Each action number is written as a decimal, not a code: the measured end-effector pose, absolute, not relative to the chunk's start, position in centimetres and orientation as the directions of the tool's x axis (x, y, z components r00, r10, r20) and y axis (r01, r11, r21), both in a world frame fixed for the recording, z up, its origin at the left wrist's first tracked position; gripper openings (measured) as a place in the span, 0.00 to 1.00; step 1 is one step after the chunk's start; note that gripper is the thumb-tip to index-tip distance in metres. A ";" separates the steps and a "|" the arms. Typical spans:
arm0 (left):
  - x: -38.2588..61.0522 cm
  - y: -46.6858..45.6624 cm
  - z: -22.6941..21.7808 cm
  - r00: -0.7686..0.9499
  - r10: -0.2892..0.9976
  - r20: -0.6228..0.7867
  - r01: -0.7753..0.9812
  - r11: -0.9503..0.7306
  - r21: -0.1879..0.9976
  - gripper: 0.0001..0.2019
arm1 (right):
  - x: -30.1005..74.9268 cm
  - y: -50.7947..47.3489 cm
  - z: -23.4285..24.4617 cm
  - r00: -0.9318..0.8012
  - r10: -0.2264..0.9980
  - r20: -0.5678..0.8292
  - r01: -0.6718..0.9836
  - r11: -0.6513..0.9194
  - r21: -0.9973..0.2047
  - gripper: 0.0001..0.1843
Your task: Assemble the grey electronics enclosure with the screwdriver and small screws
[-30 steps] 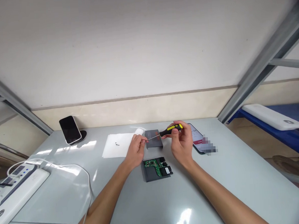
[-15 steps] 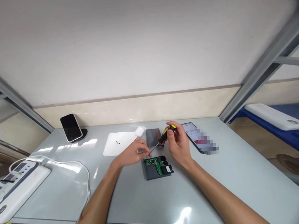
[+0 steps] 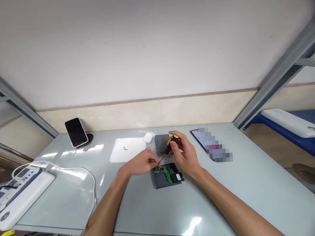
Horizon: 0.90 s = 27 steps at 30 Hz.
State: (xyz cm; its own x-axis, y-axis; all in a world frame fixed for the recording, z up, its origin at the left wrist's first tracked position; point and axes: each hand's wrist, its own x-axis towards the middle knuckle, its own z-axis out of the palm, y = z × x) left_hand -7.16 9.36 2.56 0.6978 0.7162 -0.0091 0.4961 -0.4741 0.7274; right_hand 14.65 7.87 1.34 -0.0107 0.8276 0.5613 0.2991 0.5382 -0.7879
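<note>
Screwdriver (image 3: 171,146), gripped in right hand (image 3: 185,153), has been lowered to lower-centre circuit board (image 3: 167,175), apparently now worked; left hand (image 3: 142,162) grip unclear.

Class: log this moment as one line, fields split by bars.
right hand: holds screwdriver | left hand: by its tip, near circuit board | white sheet: bears small dark pieces

The right hand (image 3: 185,154) grips a screwdriver (image 3: 172,144); the left hand (image 3: 142,162) is near its tip, at a circuit board (image 3: 168,174).
</note>
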 end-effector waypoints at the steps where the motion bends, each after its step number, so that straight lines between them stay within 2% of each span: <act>1: -7.2 9.3 2.6 0.699 0.715 -0.007 0.494 -0.476 0.727 0.13 | 14.6 7.9 1.3 -0.018 0.827 0.562 0.311 0.539 -0.783 0.16; 16: -7.1 9.1 2.6 0.683 0.727 -0.072 0.520 -0.414 0.747 0.14 | 14.6 8.0 1.0 -0.054 0.849 0.525 0.331 0.511 -0.793 0.18; 27: -7.4 9.0 2.9 0.698 0.715 -0.040 0.503 -0.449 0.739 0.14 | 14.5 7.8 1.3 -0.057 0.846 0.530 0.335 0.516 -0.788 0.17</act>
